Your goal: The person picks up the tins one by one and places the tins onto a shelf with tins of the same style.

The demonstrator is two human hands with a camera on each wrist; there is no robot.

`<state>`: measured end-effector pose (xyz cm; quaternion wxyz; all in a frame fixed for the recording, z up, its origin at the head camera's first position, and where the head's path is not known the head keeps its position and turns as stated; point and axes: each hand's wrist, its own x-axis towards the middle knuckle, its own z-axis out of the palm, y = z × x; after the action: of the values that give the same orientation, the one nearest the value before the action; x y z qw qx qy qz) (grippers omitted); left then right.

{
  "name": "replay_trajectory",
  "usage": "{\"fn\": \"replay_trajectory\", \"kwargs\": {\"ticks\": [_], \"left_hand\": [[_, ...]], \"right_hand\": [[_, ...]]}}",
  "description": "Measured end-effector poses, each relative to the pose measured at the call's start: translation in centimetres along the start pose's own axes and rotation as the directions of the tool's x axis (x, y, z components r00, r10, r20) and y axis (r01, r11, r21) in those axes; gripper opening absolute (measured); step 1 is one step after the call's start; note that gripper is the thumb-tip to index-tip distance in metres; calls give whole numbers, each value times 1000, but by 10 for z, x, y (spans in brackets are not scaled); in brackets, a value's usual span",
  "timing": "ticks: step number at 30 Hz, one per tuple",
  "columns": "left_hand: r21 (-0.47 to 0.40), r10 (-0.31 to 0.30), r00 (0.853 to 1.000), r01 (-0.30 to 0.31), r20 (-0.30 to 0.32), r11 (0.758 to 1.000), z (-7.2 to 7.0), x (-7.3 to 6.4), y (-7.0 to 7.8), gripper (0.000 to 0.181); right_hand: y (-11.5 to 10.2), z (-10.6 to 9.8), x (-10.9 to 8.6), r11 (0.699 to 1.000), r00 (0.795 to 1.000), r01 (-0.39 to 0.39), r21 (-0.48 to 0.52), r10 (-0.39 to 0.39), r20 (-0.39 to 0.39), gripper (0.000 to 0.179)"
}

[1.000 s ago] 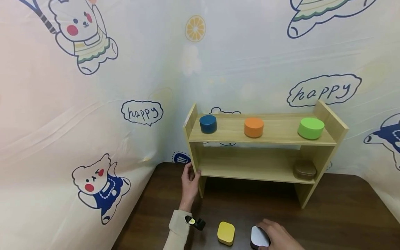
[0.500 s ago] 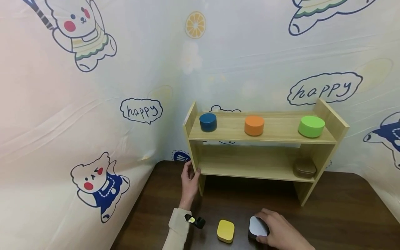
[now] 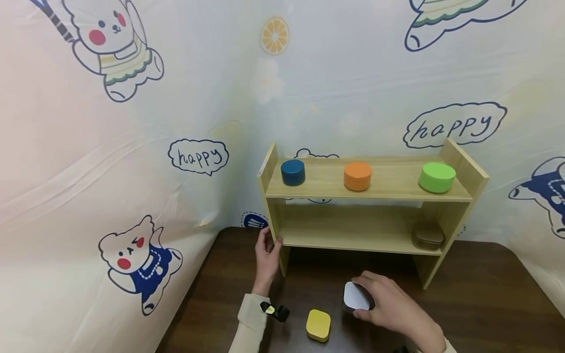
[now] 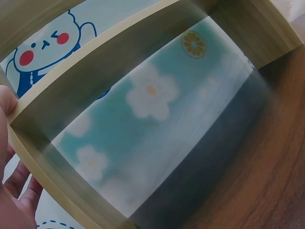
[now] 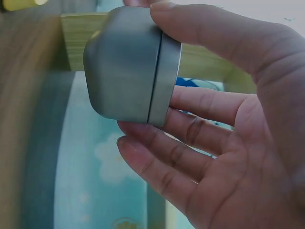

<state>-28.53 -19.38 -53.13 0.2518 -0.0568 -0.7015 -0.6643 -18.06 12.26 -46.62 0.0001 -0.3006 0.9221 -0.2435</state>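
My right hand (image 3: 390, 304) grips a small grey lidded tin (image 3: 355, 296) with rounded corners, held above the dark table in front of the shelf. In the right wrist view the thumb presses one side of the grey tin (image 5: 126, 67) and the fingers lie along the other; a lid seam shows. A two-tier wooden shelf (image 3: 335, 230) stands ahead. At its left side panel, my left hand (image 3: 267, 260) holds the edge, thumb on the front and fingers behind. The left wrist view shows the thumb and fingers around that panel (image 4: 38, 167).
A yellow rounded-square tin (image 3: 318, 325) lies on the table (image 3: 494, 294) between the arms. On the top tier are a blue (image 3: 293, 172), an orange (image 3: 357, 176) and a green round tin (image 3: 437, 177). A brown tin (image 3: 427, 236) sits at the lower tier's right end.
My right hand has lifted the grey tin and carried it forward, slightly left, towards the shelf. The left hand stays on the side panel.
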Motion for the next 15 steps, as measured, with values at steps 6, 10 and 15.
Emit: {"fn": "replay_trajectory", "kwargs": {"ticks": [6,10,15], "left_hand": [[4,-3,1000,3,22,1000,0,0,-2,36],[0,7,1000,-7,22,1000,0,1,-3,36],[-5,19,1000,-19,13,1000,-1,1,-3,36]], "right_hand": [[-7,-15,6,999,1000,11,-39,-12,-28,60],[-10,-24,12,996,997,24,-81,-29,-65,58],[-14,-35,20,993,997,27,-118,-36,-73,58]]}}
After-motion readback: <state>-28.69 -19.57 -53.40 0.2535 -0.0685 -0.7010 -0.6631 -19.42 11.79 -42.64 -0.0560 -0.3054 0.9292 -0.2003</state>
